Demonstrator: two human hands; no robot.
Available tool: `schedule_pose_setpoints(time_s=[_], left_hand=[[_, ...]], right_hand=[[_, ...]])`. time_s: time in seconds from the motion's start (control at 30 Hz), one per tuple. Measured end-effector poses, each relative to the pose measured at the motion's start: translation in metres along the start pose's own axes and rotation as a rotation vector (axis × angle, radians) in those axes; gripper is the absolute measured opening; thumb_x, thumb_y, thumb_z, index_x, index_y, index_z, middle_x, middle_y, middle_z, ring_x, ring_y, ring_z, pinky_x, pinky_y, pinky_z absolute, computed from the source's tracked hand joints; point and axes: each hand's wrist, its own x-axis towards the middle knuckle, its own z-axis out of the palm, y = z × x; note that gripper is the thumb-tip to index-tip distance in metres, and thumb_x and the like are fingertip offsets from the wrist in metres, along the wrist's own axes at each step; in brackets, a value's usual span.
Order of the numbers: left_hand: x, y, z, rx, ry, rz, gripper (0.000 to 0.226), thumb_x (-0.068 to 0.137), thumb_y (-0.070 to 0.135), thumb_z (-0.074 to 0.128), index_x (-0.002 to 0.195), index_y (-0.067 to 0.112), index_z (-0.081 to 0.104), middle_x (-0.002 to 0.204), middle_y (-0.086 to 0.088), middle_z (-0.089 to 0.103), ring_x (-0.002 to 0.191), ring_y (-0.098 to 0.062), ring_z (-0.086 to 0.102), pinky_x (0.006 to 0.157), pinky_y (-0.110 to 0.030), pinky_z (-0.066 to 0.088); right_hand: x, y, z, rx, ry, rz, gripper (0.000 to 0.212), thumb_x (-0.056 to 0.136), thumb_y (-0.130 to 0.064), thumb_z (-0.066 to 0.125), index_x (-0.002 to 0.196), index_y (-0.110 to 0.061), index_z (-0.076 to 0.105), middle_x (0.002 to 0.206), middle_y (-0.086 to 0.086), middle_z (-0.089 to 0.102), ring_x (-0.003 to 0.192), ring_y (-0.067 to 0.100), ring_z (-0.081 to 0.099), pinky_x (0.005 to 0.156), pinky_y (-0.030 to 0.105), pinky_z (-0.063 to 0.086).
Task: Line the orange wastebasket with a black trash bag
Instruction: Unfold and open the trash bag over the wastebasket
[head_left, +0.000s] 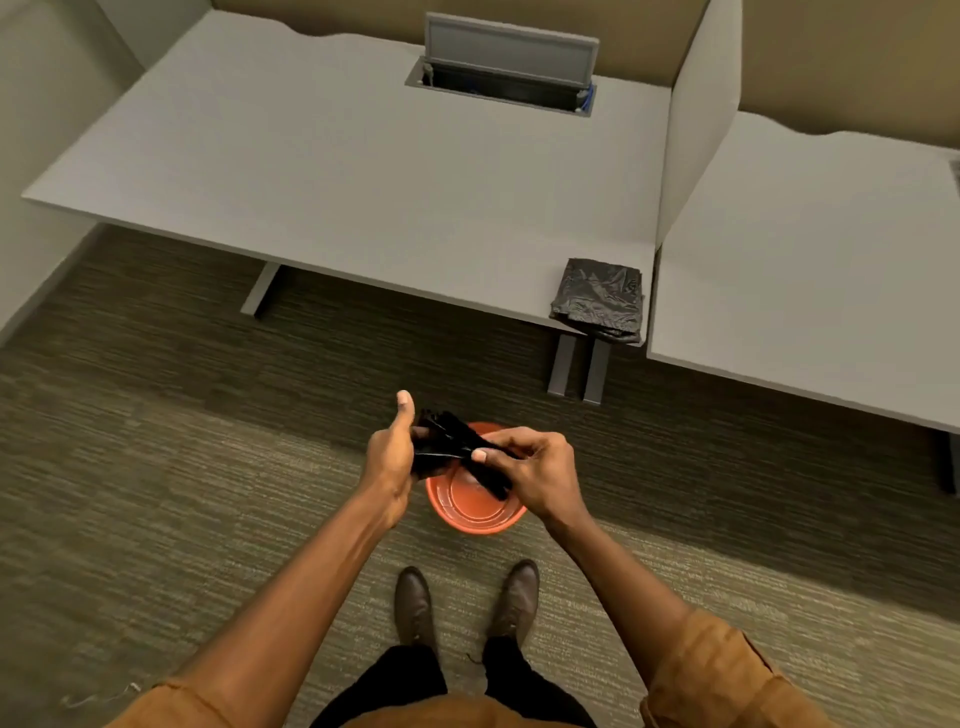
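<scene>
Orange wastebasket (475, 506) stands on the carpet (156, 467) just beyond the person's brown shoes (413, 603), its open mouth facing up and its inside bare. Both hands are held above it, partly covering its far rim from this view. Between them is a black trash bag (452, 441), still bunched and folded into a narrow bundle. The left hand (389, 462) is closed around the left end of the bundle, with the thumb pointing up and away. The right hand (535, 473) pinches the right part of the bundle between thumb and fingers, and a strip of the black plastic runs down under this hand, over the basket's opening. The bag is not in the basket; it hangs in the hands above it.

Beyond the basket is a grey bench (337, 171). On its near right corner lies a folded stack of dark bags (600, 299), with one edge drooping over the bench's front. At the far side of the bench a cable hatch (506, 62) stands with its lid up. A white divider panel (696, 119) separates this bench from a second bench (821, 270) on the right. The person wears rolled brown sleeves (722, 675) and dark trousers.
</scene>
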Motion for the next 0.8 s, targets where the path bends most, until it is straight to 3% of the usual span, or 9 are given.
schedule_pose_setpoints(time_s=[0.13,0.23,0.37,0.47,0.53,0.6,0.67,0.73,0.8], left_hand=[[-0.005,0.006,-0.036,0.093,-0.079,0.051,0.032,0.1,0.034,0.076,0.095,0.003,0.078,0.091,-0.013,0.082,0.082,-0.026,0.079,0.071,-0.036,0.062],[-0.008,0.008,-0.059,0.113,-0.162,0.086,0.012,0.09,0.009,0.085,0.095,0.002,0.076,0.087,-0.012,0.082,0.077,-0.021,0.079,0.065,-0.026,0.065],[-0.01,0.01,-0.079,0.011,-0.284,0.052,0.022,0.085,-0.019,0.076,0.092,0.002,0.075,0.082,-0.012,0.08,0.069,-0.018,0.079,0.063,-0.024,0.066],[-0.009,0.013,-0.09,-0.059,-0.358,0.019,0.031,0.085,-0.024,0.064,0.09,0.004,0.076,0.086,-0.013,0.078,0.073,-0.021,0.073,0.062,-0.026,0.064],[-0.006,0.014,-0.096,-0.075,-0.386,0.003,0.039,0.083,-0.026,0.055,0.087,0.006,0.078,0.087,-0.015,0.074,0.075,-0.024,0.068,0.063,-0.029,0.06],[-0.004,0.015,-0.101,-0.058,-0.402,0.001,0.043,0.081,-0.027,0.05,0.089,0.005,0.077,0.086,-0.015,0.073,0.073,-0.023,0.065,0.063,-0.031,0.058],[-0.002,0.016,-0.105,-0.037,-0.425,0.012,0.044,0.081,-0.027,0.049,0.093,0.004,0.077,0.086,-0.015,0.073,0.072,-0.023,0.064,0.061,-0.029,0.059],[-0.002,0.017,-0.11,-0.014,-0.449,0.027,0.044,0.081,-0.028,0.049,0.096,0.003,0.077,0.085,-0.015,0.075,0.072,-0.023,0.065,0.059,-0.028,0.06],[0.0,0.017,-0.113,0.015,-0.462,0.039,0.045,0.08,-0.029,0.049,0.098,0.003,0.076,0.087,-0.015,0.077,0.072,-0.023,0.067,0.058,-0.027,0.061]], right_hand=[[-0.006,-0.021,0.018,0.376,0.071,0.227,0.013,0.091,-0.017,0.086,0.093,-0.004,0.086,0.086,0.006,0.084,0.079,0.012,0.079,0.071,0.029,0.063],[-0.002,-0.031,0.026,0.616,0.202,0.439,0.018,0.094,-0.019,0.085,0.093,-0.002,0.08,0.086,0.013,0.084,0.077,0.019,0.082,0.061,0.03,0.062],[0.007,-0.035,0.036,0.583,0.364,0.496,0.019,0.102,-0.019,0.075,0.088,-0.007,0.076,0.078,0.01,0.079,0.071,0.021,0.077,0.05,0.027,0.058],[0.012,-0.031,0.041,0.521,0.422,0.509,0.019,0.101,-0.022,0.076,0.087,-0.01,0.076,0.088,0.014,0.081,0.08,0.025,0.076,0.065,0.035,0.063],[0.012,-0.028,0.044,0.491,0.449,0.517,0.015,0.098,-0.029,0.079,0.099,-0.014,0.076,0.106,0.017,0.082,0.09,0.025,0.078,0.078,0.042,0.066],[0.006,-0.025,0.047,0.46,0.477,0.51,0.042,0.093,-0.053,0.078,0.119,-0.021,0.07,0.119,0.011,0.078,0.105,0.026,0.077,0.091,0.049,0.066],[-0.002,-0.029,0.048,0.505,0.444,0.486,0.059,0.094,-0.068,0.07,0.126,-0.019,0.069,0.118,0.008,0.078,0.109,0.026,0.076,0.094,0.049,0.065],[-0.008,-0.03,0.05,0.623,0.376,0.477,0.065,0.095,-0.061,0.073,0.123,-0.002,0.074,0.112,0.018,0.082,0.105,0.028,0.079,0.091,0.049,0.066],[-0.014,-0.028,0.052,0.606,0.313,0.466,0.058,0.089,-0.046,0.086,0.109,0.007,0.077,0.104,0.022,0.084,0.098,0.032,0.081,0.088,0.046,0.068]])
